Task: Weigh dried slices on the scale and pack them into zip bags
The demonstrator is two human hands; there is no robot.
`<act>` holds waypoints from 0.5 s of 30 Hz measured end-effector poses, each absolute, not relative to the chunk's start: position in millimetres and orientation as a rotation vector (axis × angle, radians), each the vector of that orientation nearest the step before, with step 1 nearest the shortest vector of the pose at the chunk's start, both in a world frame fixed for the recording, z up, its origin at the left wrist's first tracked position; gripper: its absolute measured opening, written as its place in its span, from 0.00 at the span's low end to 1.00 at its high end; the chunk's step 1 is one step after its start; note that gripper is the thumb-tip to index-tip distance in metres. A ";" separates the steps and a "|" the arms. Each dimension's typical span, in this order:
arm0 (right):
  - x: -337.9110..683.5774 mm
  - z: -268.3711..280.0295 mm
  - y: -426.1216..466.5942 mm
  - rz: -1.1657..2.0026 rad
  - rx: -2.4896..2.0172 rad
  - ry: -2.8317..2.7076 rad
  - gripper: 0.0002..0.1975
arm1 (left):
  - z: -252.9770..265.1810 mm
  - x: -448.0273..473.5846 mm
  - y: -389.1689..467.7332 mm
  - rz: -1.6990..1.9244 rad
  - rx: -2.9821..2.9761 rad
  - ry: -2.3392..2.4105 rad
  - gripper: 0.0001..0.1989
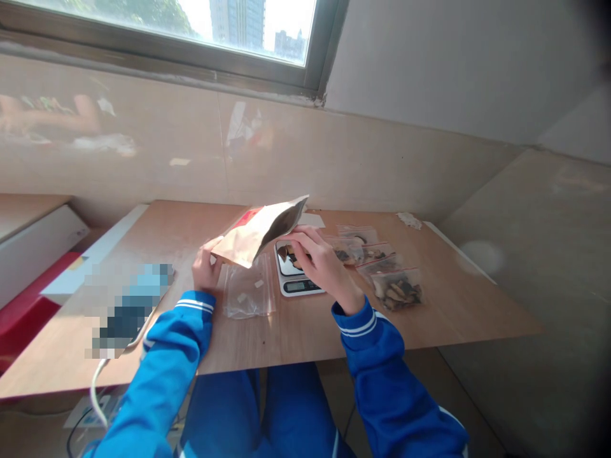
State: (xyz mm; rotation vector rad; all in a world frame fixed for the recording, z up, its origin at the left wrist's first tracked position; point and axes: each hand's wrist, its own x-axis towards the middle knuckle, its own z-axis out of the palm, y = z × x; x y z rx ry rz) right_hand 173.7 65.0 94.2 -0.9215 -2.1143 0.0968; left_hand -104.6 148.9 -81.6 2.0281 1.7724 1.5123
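On the brown paper pouch point(248, 232) we see a red printed patch near its far side; any lettering there is too slanted to read. The scale point(304, 289) has a small display point(294, 287) in its front edge, its digits too small for us to make out.

The pouch is tilted above the middle of the worktop point(458, 305), its silvery-grey mouth open toward the right edge. Our left hand point(206, 267) is closed around its lower left corner. Our right hand point(322, 261) is half open, fingers together and reaching to the mouth; we cannot tell whether they grip it.

Under the right hand, brown dried pieces point(300, 256) lie on the scale. Just left of it, toward the near edge, a clear zip bag point(248, 296) lies flat, with pale patches we cannot identify. On the scale's right, several red-lined zip bags overlap; the one closest to the near edge point(396, 289) holds dark, pale-rimmed slices. A crumpled white tissue point(409, 221) sits by the far right corner.
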 end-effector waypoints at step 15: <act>166.7 122.4 68.9 0.134 -0.986 -2.368 0.11 | -71.5 -99.8 148.0 2.094 2.228 1.404 0.16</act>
